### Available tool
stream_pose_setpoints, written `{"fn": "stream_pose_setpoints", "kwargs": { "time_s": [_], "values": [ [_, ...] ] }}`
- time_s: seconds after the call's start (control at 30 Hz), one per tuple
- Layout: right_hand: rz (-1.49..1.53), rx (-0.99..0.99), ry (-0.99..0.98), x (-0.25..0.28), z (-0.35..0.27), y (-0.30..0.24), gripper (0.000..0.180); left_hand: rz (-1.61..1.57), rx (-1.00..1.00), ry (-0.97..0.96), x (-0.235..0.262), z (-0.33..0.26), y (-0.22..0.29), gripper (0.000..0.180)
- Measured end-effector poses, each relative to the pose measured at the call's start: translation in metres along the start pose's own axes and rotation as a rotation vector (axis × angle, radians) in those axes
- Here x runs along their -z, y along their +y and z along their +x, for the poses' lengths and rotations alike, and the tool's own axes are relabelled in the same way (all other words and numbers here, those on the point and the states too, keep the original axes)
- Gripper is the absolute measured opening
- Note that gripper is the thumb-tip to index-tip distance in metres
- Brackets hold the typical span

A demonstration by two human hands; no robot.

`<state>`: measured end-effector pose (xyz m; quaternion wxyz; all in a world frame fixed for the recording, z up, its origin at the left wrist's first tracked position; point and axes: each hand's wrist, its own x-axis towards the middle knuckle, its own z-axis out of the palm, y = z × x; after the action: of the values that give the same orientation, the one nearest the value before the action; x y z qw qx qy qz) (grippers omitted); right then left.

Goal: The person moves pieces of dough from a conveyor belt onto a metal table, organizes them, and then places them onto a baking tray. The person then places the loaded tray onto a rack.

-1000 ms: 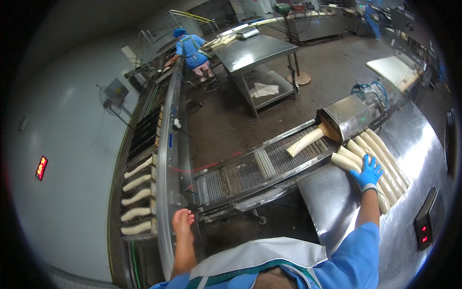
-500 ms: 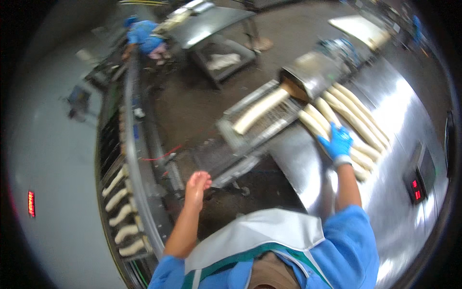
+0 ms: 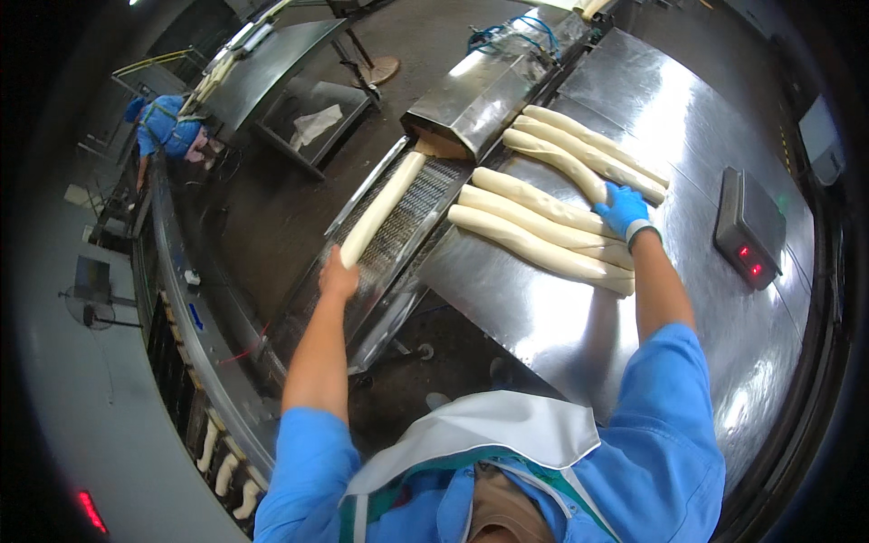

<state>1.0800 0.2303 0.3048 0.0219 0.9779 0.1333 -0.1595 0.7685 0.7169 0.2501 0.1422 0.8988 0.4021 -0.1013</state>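
the left hand [image 3: 337, 274] is bare and touches the near end of a long dough roll [image 3: 380, 210] that lies on the mesh belt [image 3: 398, 231]; its fingers seem to curl around the tip, but how tight the grip is i cannot tell. the far end of this roll is at the mouth of the metal machine [image 3: 480, 95]. the right hand [image 3: 623, 210] wears a blue glove and rests flat, open, on one of the finished rolls [image 3: 543, 237] lying side by side on the steel bench [image 3: 579, 335].

to do this step well, i think the left hand should take the roll softly, because such dough stretches and tears easily. it is better to support it from under and follow the belt than to pull at the end. the right hand should press lightly, so the rolls keep their round shape and do not stick together. a small scale [image 3: 747, 226] stands at the right, apart from the dough.
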Motion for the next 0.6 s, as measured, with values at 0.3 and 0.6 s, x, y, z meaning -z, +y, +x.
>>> {"fn": "stream_pose_setpoints", "kwargs": {
  "time_s": [0.3, 0.6],
  "values": [
    [0.199, 0.11, -0.03, -0.016, -0.068, -0.022, 0.061, -0.544, -0.048, -0.102, 0.023, -0.036, 0.046, 0.044],
    [0.625, 0.212, -0.239, -0.021, -0.076, -0.026, 0.055, -1.523, 0.074, -1.159, -0.04, -0.187, 0.19, 0.036]
  ]
}}
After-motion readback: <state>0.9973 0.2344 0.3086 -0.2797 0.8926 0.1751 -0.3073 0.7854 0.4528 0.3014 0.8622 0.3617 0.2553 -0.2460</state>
